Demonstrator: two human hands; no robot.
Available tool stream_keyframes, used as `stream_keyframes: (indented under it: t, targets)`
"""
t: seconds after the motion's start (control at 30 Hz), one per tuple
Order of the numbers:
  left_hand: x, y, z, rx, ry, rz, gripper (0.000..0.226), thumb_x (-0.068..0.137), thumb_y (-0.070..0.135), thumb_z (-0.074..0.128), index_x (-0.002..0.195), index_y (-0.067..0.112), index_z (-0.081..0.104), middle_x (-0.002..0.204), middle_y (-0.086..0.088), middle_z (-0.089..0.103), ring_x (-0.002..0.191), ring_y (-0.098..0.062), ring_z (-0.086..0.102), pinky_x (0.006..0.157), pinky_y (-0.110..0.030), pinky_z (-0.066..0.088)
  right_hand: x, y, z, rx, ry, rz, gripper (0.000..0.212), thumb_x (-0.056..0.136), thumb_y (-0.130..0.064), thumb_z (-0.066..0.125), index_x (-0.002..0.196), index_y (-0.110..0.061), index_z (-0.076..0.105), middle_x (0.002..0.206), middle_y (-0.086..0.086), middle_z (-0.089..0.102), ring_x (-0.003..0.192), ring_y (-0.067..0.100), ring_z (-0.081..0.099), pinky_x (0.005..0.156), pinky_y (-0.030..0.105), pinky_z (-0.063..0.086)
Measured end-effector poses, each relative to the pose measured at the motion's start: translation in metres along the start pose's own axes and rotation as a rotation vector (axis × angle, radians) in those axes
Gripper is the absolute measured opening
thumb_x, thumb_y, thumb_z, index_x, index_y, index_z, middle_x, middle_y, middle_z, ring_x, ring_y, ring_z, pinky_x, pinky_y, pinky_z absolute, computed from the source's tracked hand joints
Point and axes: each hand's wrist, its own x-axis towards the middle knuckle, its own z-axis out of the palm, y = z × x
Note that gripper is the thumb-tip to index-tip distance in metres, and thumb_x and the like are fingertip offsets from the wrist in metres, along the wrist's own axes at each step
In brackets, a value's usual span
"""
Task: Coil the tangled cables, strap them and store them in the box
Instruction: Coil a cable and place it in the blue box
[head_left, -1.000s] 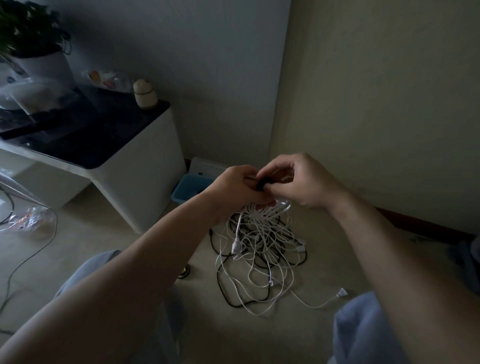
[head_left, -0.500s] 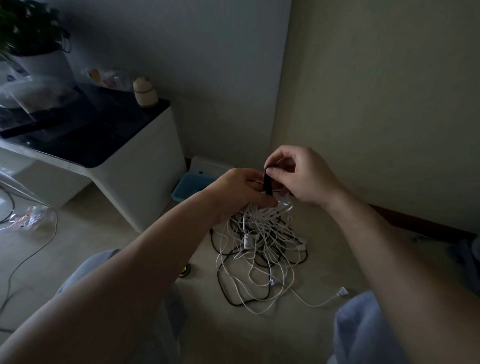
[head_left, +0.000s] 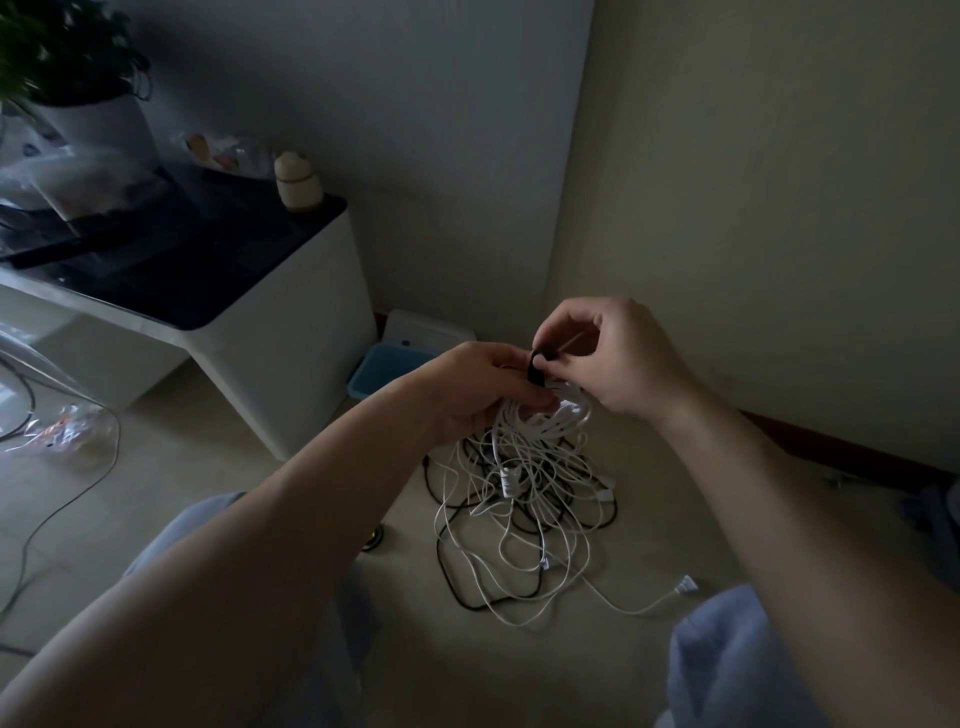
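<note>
A tangle of white and black cables (head_left: 524, 514) lies on the floor in front of me. My left hand (head_left: 483, 389) grips a bunch of white cable loops (head_left: 563, 415) lifted above the pile. My right hand (head_left: 618, 358) pinches a black strap (head_left: 536, 370) that stands upright against the top of the bunch, right beside my left fingers. A blue box (head_left: 387, 371) with a white lid (head_left: 426, 330) propped behind it sits in the corner, behind my left hand. A white plug (head_left: 685, 586) trails out at the lower right.
A white side table with a dark top (head_left: 249, 270) stands at the left, carrying a potted plant (head_left: 78, 78), plastic bags and a small figurine (head_left: 297, 182). A grey cord (head_left: 67, 499) runs over the floor at the left. Walls meet in the corner behind the box. My knees fill the bottom.
Both hands rose slightly with the cable bunch. My right hand turned the black strap from lying flat between the fingers to standing upright over the loops.
</note>
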Motion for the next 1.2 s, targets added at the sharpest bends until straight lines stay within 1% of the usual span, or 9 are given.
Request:
stream_keyframes:
  t: [0.2,0.33,0.43,0.57,0.67,0.77,0.9,1.0,1.2]
  targets:
    - [-0.001,0.000,0.003,0.037,0.021,0.015,0.029,0.077,-0.019,0.070,0.091,0.006,0.072,0.086,-0.014,0.076,0.077,-0.021,0.075,0.068,-0.024,0.059,0.001,0.004,0.000,-0.005,-0.044,0.077,0.032,0.072,-0.004,0.085,0.070,-0.030,0.067,0.069,-0.014,0.072,0.064,0.000,0.068,0.059,0.014,0.049]
    - [-0.003,0.000,0.005,0.016,0.020,0.044,0.028,0.080,-0.019,0.067,0.100,0.002,0.068,0.083,-0.011,0.076,0.079,-0.019,0.075,0.069,-0.023,0.059,0.003,0.007,0.000,-0.002,-0.047,0.098,0.037,0.071,0.004,0.082,0.070,-0.029,0.067,0.070,-0.015,0.072,0.062,-0.001,0.064,0.058,0.014,0.047]
    - [-0.006,0.002,0.006,-0.031,-0.011,0.045,0.017,0.091,-0.011,0.061,0.096,0.002,0.069,0.082,-0.010,0.076,0.075,-0.017,0.075,0.068,-0.022,0.060,0.004,0.010,0.000,-0.008,-0.033,0.108,0.040,0.071,0.010,0.077,0.069,-0.028,0.066,0.066,-0.016,0.070,0.060,-0.003,0.063,0.059,0.013,0.047]
    - [-0.007,0.004,0.008,-0.051,-0.003,0.024,0.014,0.096,-0.003,0.057,0.105,-0.002,0.068,0.090,-0.015,0.074,0.076,-0.017,0.074,0.071,-0.023,0.061,0.004,0.011,0.001,-0.015,-0.005,0.117,0.041,0.071,0.013,0.074,0.068,-0.027,0.066,0.065,-0.013,0.070,0.061,-0.002,0.063,0.060,0.015,0.048]
    - [-0.006,0.004,0.008,-0.044,0.023,0.006,0.020,0.097,-0.005,0.054,0.114,-0.005,0.065,0.098,-0.020,0.071,0.077,-0.020,0.072,0.073,-0.025,0.062,0.004,0.011,0.001,0.001,0.005,0.128,0.038,0.073,0.008,0.079,0.069,-0.028,0.068,0.069,-0.009,0.072,0.066,0.003,0.068,0.065,0.019,0.053]
    - [-0.006,0.004,0.008,-0.010,0.032,-0.008,0.024,0.096,-0.010,0.052,0.114,-0.004,0.066,0.105,-0.024,0.069,0.082,-0.025,0.069,0.076,-0.029,0.060,0.004,0.011,0.000,0.026,0.001,0.148,0.028,0.076,-0.007,0.085,0.073,-0.030,0.070,0.075,-0.007,0.075,0.073,0.006,0.071,0.070,0.021,0.055]
    - [-0.007,0.004,0.008,-0.018,-0.003,-0.028,0.024,0.093,-0.011,0.054,0.111,-0.003,0.068,0.102,-0.022,0.071,0.082,-0.024,0.071,0.080,-0.031,0.060,0.004,0.012,0.000,0.035,0.025,0.214,0.017,0.078,-0.018,0.085,0.075,-0.030,0.073,0.075,-0.006,0.075,0.071,0.008,0.071,0.067,0.025,0.055]
    - [-0.007,0.005,0.009,-0.040,-0.032,-0.035,0.025,0.093,-0.013,0.053,0.109,-0.001,0.069,0.097,-0.018,0.073,0.079,-0.021,0.073,0.082,-0.031,0.059,0.004,0.011,0.001,0.087,0.038,0.261,0.015,0.080,-0.019,0.084,0.076,-0.028,0.073,0.074,-0.005,0.075,0.066,0.006,0.069,0.064,0.025,0.053]
    - [-0.008,0.008,0.007,-0.079,-0.028,-0.050,0.025,0.094,-0.009,0.052,0.099,0.005,0.073,0.083,-0.011,0.076,0.068,-0.017,0.073,0.061,-0.025,0.060,0.001,0.006,-0.002,0.101,0.050,0.211,0.017,0.081,-0.014,0.082,0.076,-0.026,0.071,0.074,-0.003,0.074,0.069,0.010,0.069,0.067,0.025,0.054]
